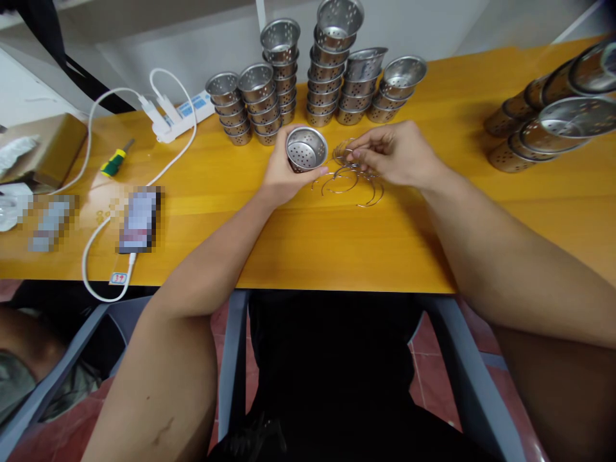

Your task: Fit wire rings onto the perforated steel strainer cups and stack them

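My left hand is wrapped round a small perforated metal cup, holding it just above the yellow table with its open mouth facing me. Just to its right, my right hand has its fingers pinched together on a thin wire handle at the top of a loose pile of curved wire handles. The two hands are close together near the middle of the table.
Several stacks of the same perforated cups stand behind the hands. More stacks lie on their sides at the far right. To the left are a white power strip with cables, a screwdriver, a phone and a cardboard box.
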A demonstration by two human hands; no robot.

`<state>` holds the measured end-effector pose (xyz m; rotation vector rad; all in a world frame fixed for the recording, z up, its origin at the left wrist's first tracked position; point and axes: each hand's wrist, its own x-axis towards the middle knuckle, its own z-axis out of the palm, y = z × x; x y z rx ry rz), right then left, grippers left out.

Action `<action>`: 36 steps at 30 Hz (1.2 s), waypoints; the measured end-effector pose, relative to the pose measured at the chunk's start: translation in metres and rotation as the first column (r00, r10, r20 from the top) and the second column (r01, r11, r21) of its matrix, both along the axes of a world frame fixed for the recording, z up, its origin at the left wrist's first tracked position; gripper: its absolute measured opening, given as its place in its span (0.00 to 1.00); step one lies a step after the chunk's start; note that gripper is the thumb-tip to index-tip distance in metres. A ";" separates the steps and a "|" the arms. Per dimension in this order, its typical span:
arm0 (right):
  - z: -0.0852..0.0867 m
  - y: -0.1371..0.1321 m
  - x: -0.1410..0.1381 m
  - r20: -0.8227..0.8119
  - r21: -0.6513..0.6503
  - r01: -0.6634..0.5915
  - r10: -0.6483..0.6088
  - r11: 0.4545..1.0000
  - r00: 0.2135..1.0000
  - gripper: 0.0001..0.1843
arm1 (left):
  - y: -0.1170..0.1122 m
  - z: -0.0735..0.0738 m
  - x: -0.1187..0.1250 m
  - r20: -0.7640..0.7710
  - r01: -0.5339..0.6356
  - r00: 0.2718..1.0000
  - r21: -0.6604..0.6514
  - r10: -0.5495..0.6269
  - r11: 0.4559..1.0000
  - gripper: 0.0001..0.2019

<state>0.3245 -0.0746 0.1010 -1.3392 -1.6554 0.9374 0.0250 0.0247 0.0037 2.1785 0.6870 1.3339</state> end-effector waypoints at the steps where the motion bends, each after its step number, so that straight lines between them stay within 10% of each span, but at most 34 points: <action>1: 0.003 -0.001 -0.001 -0.011 -0.020 -0.002 0.002 1.000 1.000 0.13 | -0.001 0.001 0.001 -0.010 0.011 1.000 0.001 -0.011 1.000 0.53; 13: 0.019 -0.020 -0.026 -0.076 0.219 0.026 -0.010 0.975 0.997 0.28 | -0.030 0.012 0.004 -0.060 0.142 0.987 -0.094 -0.148 0.985 0.51; 36: 0.022 -0.037 -0.054 -0.090 0.080 0.027 -0.019 0.996 0.996 0.36 | -0.047 0.016 0.009 -0.112 0.202 0.971 -0.093 -0.212 0.975 0.57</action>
